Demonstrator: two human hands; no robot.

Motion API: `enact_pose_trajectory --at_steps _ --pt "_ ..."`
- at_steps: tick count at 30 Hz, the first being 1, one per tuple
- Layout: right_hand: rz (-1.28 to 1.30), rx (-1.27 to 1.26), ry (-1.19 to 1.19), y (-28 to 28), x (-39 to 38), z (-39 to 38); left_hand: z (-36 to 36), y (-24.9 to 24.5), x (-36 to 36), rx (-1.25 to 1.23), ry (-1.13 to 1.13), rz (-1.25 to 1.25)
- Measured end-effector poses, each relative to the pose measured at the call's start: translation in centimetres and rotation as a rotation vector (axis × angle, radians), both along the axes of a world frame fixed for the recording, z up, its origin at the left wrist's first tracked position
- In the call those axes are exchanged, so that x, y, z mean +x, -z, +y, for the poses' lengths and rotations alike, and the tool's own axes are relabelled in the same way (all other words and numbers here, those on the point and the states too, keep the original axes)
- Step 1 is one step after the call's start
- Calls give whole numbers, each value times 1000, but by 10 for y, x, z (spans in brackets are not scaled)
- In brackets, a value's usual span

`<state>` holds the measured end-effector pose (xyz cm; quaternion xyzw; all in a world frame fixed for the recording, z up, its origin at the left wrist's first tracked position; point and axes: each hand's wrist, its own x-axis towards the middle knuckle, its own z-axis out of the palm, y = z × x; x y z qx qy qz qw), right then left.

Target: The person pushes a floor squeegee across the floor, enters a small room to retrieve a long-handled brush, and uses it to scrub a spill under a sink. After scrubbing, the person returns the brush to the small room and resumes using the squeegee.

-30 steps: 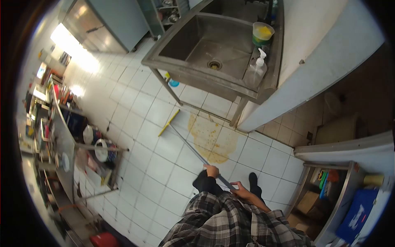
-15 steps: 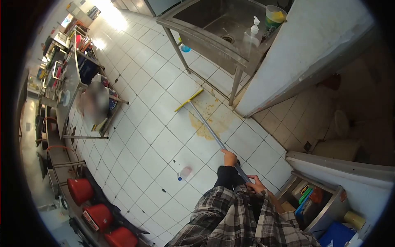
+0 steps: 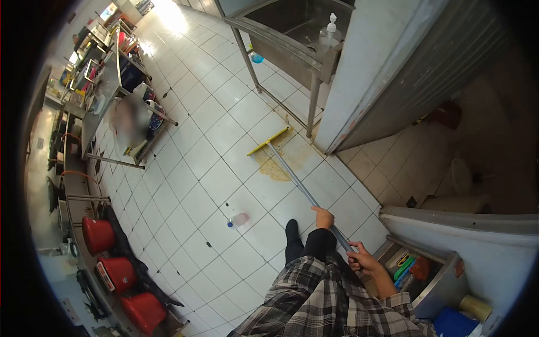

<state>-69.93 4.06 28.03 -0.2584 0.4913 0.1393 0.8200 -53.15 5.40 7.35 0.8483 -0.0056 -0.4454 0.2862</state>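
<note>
A floor squeegee [image 3: 294,178] with a yellow head and a long grey handle slants across the white tiles. My left hand [image 3: 323,217] is wrapped around the middle of its handle. Nearer my body, my right hand [image 3: 364,258] is closed on the upper end. The squeegee's yellow blade [image 3: 268,141] rests on the floor along the far left side of a yellowish-brown wet patch [image 3: 275,170]. A bottle of pinkish liquid with a blue cap [image 3: 238,220] lies on the tiles left of my foot.
A metal sink [image 3: 269,28] on legs, with a pump bottle [image 3: 330,32], stands ahead. A doorway opens to the right. Red seats [image 3: 117,274] line the left side beyond the floor. A metal drawer unit [image 3: 443,275] is close on my right.
The squeegee head has been drawn a little toward me over the wet patch, and some yellow bits beside it are gone. My right hand has moved outward. The view has shifted, and my foot shows.
</note>
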Motion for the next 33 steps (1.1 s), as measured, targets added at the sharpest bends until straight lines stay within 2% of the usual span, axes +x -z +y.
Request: enact_pose_trajectory --at_steps 3,6,10,12,15,17,19,21,24,26,31,33 --pt "-24 -20 -32 6 -27 -15 -12 -1 -21 43 71 46" --pt "-20 -16 -33 6 -49 -28 -24 -27 -36 42 20 151" --pt "-20 0 -51 4 -77 -37 -29 -27 -66 62 67 -21" --pt "-20 -10 -61 2 -91 -40 -33 -33 -76 78 62 116" --pt "-23 -18 -52 2 -113 -46 -37 -56 -91 68 43 152" --pt "-12 -22 -45 -1 -124 -50 -40 -14 -116 47 27 141" --pt "1 -29 -42 -7 -132 -55 -45 -7 -127 24 33 104" --pt "31 -36 -48 -14 -141 -61 -48 -10 -134 72 332 0" --pt "43 -31 -54 -16 -159 -67 -50 -33 -142 147 1090 -327" --pt "48 -39 -52 -22 -165 -71 -53 -50 -147 151 1418 -514" --pt "52 -53 -45 -37 -183 -74 -60 -37 -168 130 1494 -482" --pt "70 -70 -44 -40 -192 -75 -61 -55 -176 124 1520 -453"
